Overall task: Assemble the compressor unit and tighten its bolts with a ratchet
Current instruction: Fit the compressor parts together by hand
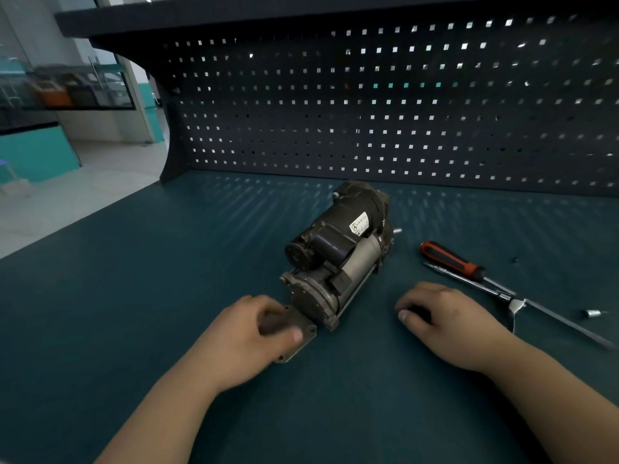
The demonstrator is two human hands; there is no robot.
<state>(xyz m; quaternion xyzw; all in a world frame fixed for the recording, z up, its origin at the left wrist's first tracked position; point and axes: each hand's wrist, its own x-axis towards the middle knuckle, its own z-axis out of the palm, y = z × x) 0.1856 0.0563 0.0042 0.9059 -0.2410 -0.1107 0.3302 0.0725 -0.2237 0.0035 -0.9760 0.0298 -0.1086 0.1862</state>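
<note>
Person's 2 hands on a teal workbench (167,296), bringing a plate to a compressor (338,249).
The compressor lies on its side mid-bench. The left hand (244,336) grips a square cover plate (306,339), thumb on top, close at the compressor's near end, apparently not yet seated. The right hand (445,323) rests on the bench, fingers curled; whether it holds anything cannot be told. The ratchet (562,323) lies untouched beside a screwdriver (452,259). Likely early: seating and bolting remain.
</note>
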